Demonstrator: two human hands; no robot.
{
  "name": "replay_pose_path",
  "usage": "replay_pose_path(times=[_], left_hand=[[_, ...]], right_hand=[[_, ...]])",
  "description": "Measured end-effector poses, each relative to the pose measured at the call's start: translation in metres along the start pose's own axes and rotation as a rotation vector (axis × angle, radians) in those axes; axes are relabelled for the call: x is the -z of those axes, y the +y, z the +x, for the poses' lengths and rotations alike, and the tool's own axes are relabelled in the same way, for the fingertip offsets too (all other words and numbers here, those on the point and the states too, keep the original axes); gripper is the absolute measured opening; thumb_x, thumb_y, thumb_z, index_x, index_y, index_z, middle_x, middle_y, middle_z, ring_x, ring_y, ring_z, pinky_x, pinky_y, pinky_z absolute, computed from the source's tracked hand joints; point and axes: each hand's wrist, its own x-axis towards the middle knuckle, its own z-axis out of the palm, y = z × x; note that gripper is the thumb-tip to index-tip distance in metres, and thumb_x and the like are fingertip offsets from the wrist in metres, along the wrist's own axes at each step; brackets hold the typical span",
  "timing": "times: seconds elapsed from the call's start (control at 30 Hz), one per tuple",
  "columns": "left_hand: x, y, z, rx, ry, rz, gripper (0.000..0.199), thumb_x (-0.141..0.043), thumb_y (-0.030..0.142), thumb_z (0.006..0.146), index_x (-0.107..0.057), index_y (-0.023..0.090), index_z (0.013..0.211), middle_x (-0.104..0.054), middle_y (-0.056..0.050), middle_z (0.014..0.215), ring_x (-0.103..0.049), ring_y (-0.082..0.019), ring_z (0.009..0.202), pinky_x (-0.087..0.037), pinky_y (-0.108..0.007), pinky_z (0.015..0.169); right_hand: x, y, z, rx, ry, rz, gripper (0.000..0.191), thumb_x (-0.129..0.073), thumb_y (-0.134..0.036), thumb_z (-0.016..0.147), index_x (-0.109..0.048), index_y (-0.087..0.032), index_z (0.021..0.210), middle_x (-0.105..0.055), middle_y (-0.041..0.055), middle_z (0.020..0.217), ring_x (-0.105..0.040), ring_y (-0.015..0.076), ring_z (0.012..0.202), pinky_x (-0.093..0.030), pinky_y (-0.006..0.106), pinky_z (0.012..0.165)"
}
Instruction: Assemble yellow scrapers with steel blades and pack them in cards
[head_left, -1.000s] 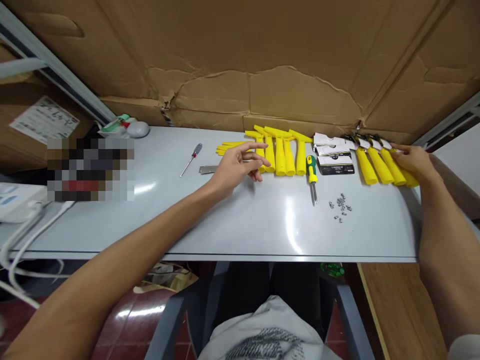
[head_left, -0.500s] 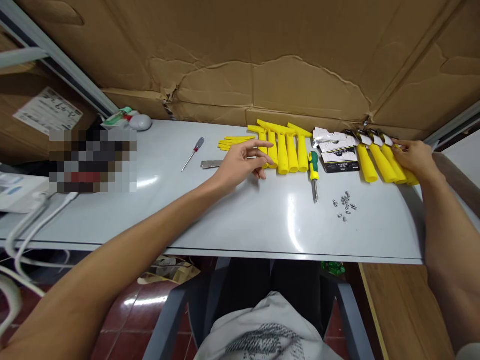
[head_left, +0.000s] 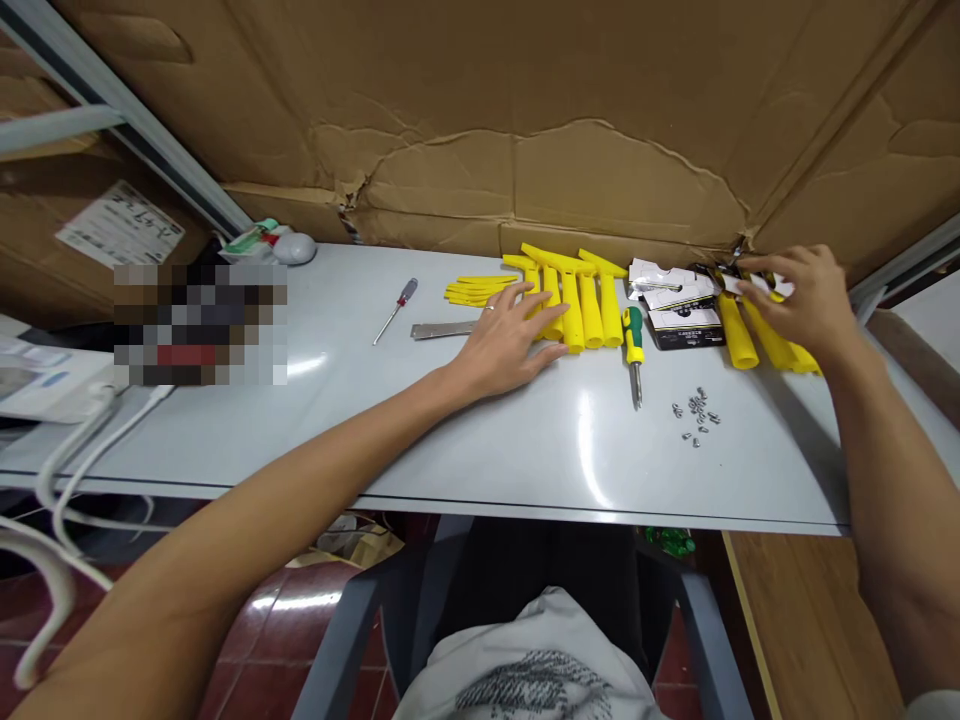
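My left hand (head_left: 510, 342) lies with fingers spread over the left end of a row of yellow T-shaped handles (head_left: 591, 310), holding none of them. A flat metal strip (head_left: 442, 329) runs partly under that hand. At the right, my right hand (head_left: 806, 300) reaches over a group of yellow handles (head_left: 741, 335) with dark, shiny heads. Its thumb and fingers are apart around the heads; whether they touch is hard to see. Between the two groups lie white-and-black cards (head_left: 684, 328) and a green-and-yellow screwdriver (head_left: 634, 345).
Small metal screws (head_left: 699, 410) are scattered near the front right. Thin yellow pieces (head_left: 480, 290) lie stacked beside a small screwdriver (head_left: 397, 308). A white mouse (head_left: 295, 248) and white cables (head_left: 82, 450) are at the left. Cardboard (head_left: 450, 80) stands behind the table.
My left hand has come down flatter over the yellow handles. My right hand has shifted left and up over the dark heads. The view has turned slightly.
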Motion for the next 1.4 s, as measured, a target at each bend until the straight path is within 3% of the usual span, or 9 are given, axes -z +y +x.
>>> replay_pose_path(times=[0.07,0.2,0.3,0.4,0.5,0.67,0.93,1.23,1.4], left_hand=[[-0.004,0.002,0.002,0.027,-0.039,0.036,0.055,-0.058,0.047,0.105,-0.059,0.022,0.154,-0.053,-0.013,0.164,-0.033,-0.040,0.158,-0.032,-0.064,0.130],[-0.012,-0.006,0.009,0.061,-0.041,0.010,0.050,-0.053,0.039,0.108,-0.060,0.020,0.154,-0.052,-0.011,0.166,-0.035,-0.038,0.156,-0.032,-0.060,0.131],[-0.014,-0.014,0.012,0.048,-0.055,-0.052,0.053,-0.054,0.039,0.107,-0.059,0.017,0.155,-0.051,-0.010,0.167,-0.035,-0.037,0.154,-0.033,-0.058,0.131],[-0.014,-0.017,0.013,0.034,-0.059,-0.074,0.055,-0.054,0.041,0.107,-0.057,0.018,0.157,-0.051,-0.008,0.167,-0.034,-0.037,0.153,-0.033,-0.058,0.131],[-0.013,-0.014,0.013,0.040,-0.039,-0.046,0.063,-0.058,0.050,0.105,-0.055,0.017,0.159,-0.052,-0.009,0.167,-0.034,-0.039,0.154,-0.035,-0.060,0.130],[-0.017,0.001,0.013,0.094,-0.010,0.003,0.088,-0.071,0.071,0.091,-0.051,0.020,0.160,-0.051,-0.013,0.167,-0.033,-0.041,0.157,-0.035,-0.065,0.128],[-0.020,0.002,0.016,0.152,0.059,0.025,0.049,-0.062,0.045,0.103,-0.065,0.019,0.145,-0.062,-0.014,0.154,-0.042,-0.038,0.149,-0.051,-0.059,0.115],[-0.024,-0.007,0.016,0.074,0.027,0.051,0.056,-0.055,0.046,0.106,-0.059,0.018,0.154,-0.054,-0.017,0.159,-0.039,-0.039,0.150,-0.038,-0.057,0.128],[-0.028,-0.006,0.015,0.061,0.019,0.063,0.057,-0.051,0.045,0.108,-0.053,0.024,0.161,-0.049,-0.016,0.163,-0.035,-0.039,0.154,-0.036,-0.059,0.128]], right_hand=[[0.001,-0.022,-0.001,0.217,-0.065,0.075,0.045,-0.068,-0.052,0.099,-0.075,-0.029,0.137,-0.075,0.0091,0.137,-0.055,0.0269,0.135,-0.036,0.037,0.119],[-0.017,-0.044,-0.007,0.565,-0.182,0.122,0.061,-0.075,-0.061,0.091,-0.072,-0.028,0.143,-0.071,0.0078,0.146,-0.045,0.0412,0.144,-0.039,0.060,0.120],[-0.032,-0.048,-0.009,0.559,-0.215,0.079,0.059,-0.065,-0.057,0.099,-0.066,-0.029,0.150,-0.068,0.0088,0.150,-0.047,0.0445,0.146,-0.042,0.069,0.116],[-0.034,-0.059,-0.013,0.515,-0.153,0.085,0.054,-0.051,-0.048,0.107,-0.062,-0.026,0.154,-0.068,0.0121,0.149,-0.052,0.0414,0.145,-0.045,0.067,0.115],[-0.024,-0.086,-0.022,0.528,-0.048,0.153,0.051,-0.046,-0.046,0.109,-0.063,-0.026,0.152,-0.068,0.0127,0.149,-0.058,0.0363,0.139,-0.048,0.061,0.117],[-0.016,-0.142,-0.043,0.668,-0.089,0.173,0.053,-0.056,-0.051,0.105,-0.063,-0.029,0.153,-0.065,0.0120,0.153,-0.053,0.0400,0.144,-0.048,0.064,0.115],[-0.021,-0.167,-0.057,0.566,-0.056,0.101,0.046,-0.050,-0.040,0.106,-0.070,-0.025,0.145,-0.066,0.0169,0.143,-0.056,0.0413,0.128,-0.053,0.062,0.103],[-0.023,-0.174,-0.058,0.439,0.021,0.152,0.045,-0.045,-0.035,0.107,-0.072,-0.027,0.142,-0.075,0.0127,0.130,-0.063,0.0390,0.121,-0.054,0.060,0.101],[-0.022,-0.169,-0.049,0.229,0.163,0.503,0.041,-0.043,-0.031,0.108,-0.074,-0.029,0.134,-0.077,0.0101,0.127,-0.078,0.0291,0.106,-0.064,0.050,0.094]])
